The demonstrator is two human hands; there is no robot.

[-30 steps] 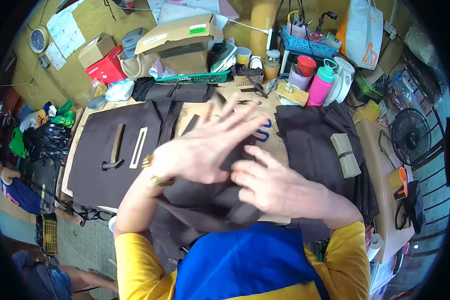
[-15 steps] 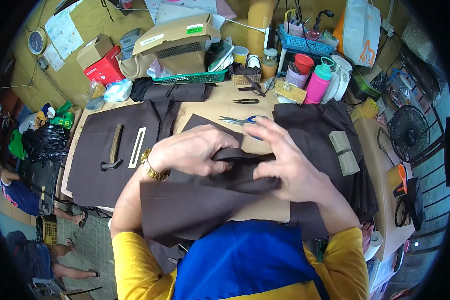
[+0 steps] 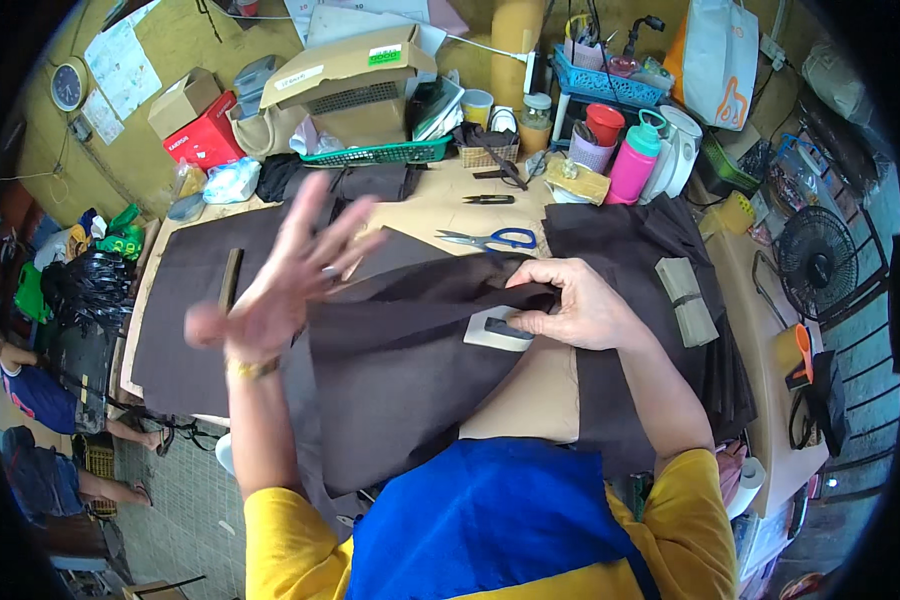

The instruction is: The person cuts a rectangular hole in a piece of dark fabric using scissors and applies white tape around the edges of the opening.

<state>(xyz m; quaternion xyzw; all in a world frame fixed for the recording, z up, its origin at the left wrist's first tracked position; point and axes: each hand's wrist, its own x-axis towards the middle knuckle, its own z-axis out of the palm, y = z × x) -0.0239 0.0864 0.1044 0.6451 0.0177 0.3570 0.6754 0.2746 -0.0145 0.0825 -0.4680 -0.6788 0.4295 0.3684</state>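
Note:
My left hand (image 3: 278, 285) is raised over the left side of the table, its fingers spread and smeared by motion, holding nothing. At the middle, my right hand (image 3: 582, 305) pinches the edge of a dark brown fabric piece (image 3: 400, 375) between thumb and fingers. The fabric is partly lifted and folded, hanging toward the table's near edge. A pale rectangular piece with a dark strip (image 3: 495, 330) shows by the right thumb; whether the hand also grips it is unclear. Blue-handled scissors (image 3: 490, 238) lie just beyond the fabric, with small black thread snips (image 3: 489, 199) farther back.
A wooden tool handle (image 3: 231, 275) shows partly behind my left hand, on flat dark fabric (image 3: 180, 320). More dark fabric (image 3: 620, 270) lies at right, carrying a tied beige roll (image 3: 686, 303). Boxes, a green basket (image 3: 380, 153) and a pink bottle (image 3: 633, 170) line the back.
My left hand has let go of the fabric and moved left and up, opening wide. My right hand has closed on the fabric edge, and the pale piece has come into view.

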